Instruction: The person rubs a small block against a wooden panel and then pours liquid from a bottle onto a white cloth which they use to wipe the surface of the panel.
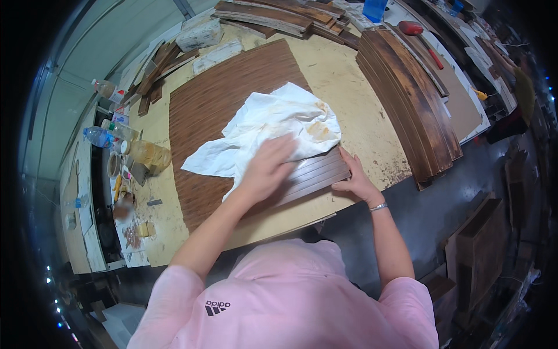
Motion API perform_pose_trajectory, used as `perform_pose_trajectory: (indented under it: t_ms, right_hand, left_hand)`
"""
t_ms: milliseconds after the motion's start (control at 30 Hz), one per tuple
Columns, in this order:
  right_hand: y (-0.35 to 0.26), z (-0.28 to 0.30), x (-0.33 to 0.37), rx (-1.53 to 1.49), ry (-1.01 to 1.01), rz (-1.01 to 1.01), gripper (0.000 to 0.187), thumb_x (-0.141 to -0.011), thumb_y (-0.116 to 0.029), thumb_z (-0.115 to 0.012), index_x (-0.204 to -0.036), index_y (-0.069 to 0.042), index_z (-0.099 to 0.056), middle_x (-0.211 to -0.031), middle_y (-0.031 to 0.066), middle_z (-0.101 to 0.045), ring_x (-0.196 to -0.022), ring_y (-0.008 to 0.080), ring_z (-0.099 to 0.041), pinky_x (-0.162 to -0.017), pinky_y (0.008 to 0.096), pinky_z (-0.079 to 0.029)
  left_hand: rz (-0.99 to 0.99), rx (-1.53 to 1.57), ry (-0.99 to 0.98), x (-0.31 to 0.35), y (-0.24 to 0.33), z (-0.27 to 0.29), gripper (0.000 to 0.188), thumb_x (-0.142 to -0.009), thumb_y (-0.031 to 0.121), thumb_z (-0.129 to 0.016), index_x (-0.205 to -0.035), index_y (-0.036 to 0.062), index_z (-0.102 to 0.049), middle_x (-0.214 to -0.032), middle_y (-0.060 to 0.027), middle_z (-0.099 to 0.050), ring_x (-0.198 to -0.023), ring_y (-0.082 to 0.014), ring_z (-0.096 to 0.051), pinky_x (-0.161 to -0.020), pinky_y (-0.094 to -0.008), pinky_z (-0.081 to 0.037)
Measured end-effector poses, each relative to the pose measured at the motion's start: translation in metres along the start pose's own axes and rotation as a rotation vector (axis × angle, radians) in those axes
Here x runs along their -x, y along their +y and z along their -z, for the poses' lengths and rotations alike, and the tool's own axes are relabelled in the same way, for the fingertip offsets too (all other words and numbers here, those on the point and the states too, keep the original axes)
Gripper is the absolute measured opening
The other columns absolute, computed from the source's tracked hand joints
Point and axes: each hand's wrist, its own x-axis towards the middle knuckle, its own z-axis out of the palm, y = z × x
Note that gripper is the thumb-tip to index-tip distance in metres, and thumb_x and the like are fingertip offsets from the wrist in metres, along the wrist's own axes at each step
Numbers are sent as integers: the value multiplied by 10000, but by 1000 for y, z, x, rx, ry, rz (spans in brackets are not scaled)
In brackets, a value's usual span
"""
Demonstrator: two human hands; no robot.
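A crumpled white cloth point(273, 119) with yellow-brown stains lies over a set of brown wooden strips point(317, 174). The strips sit side by side, their near right part showing from under the cloth. Over the cloth's near edge is my left hand point(270, 168), fingers stretched out and blurred by motion. My right hand point(358, 179) grips the right end of the strips, thumb on the near side and fingers at the far corner. Beneath the cloth spreads a large brown wood-grained panel point(200, 116); the cloth hides part of it.
The light worktable point(372, 139) bears stacked curved boards point(401, 99) on the right and more boards point(261, 17) at the back. Several plastic bottles point(148, 154) stand at the left. A red-headed mallet point(411, 28) lies at the back right.
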Motion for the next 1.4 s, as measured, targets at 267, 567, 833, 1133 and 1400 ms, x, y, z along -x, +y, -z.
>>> perform_pose_trajectory:
  t_ms: [267, 567, 833, 1133, 1400]
  right_hand:
    - [-18, -15, -5, -678, 53, -51, 679, -1023, -309, -446, -1582, -27, -183, -1645, 110, -209, -1506, 208, -206, -1220, 332, -131]
    - [-23, -22, -5, -694, 101, -132, 677, -1088, -478, -249, -1568, -3, -212, -1639, 120, -221, -1505, 215, -208, -1223, 335, -143]
    - [-23, -22, -8, -358, 185, -82, 625, -1093, -387, -338, -1534, 51, -273, -1598, 157, -311, -1477, 217, -277, -1207, 321, -196]
    - [-23, -29, -13, -355, 242, -57, 530, -1083, -260, -383, -1489, 80, -354, -1533, 182, -416, -1429, 233, -371, -1185, 323, -255]
    - [-33, -25, -8, -355, 264, -2, 535, -1071, -274, -385, -1490, 59, -376, -1536, 173, -418, -1441, 231, -353, -1193, 321, -225]
  left_hand:
    - [987, 680, 768, 268, -71, 101, 612, -1066, 433, -321, -1517, 19, -347, -1548, -114, -411, -1447, -254, -348, -1196, -368, -231]
    - [957, 1179, 718, 270, -45, 70, 721, -1056, 564, -236, -1559, 48, -269, -1586, -71, -356, -1468, -221, -301, -1209, -394, -208]
    - [647, 127, 490, 151, -39, 86, 340, -998, 117, -550, -1309, -18, -584, -1298, -120, -624, -1242, -229, -566, -1071, -334, -405]
    - [-186, -329, -138, -66, -10, -40, 532, -946, 322, -608, -1451, 210, -482, -1577, -39, -376, -1471, -262, -302, -1195, -550, -210]
    - [284, -487, -266, -23, -78, 5, 488, -1054, 408, -363, -1532, 315, -373, -1617, 92, -303, -1510, -176, -235, -1240, -499, -119]
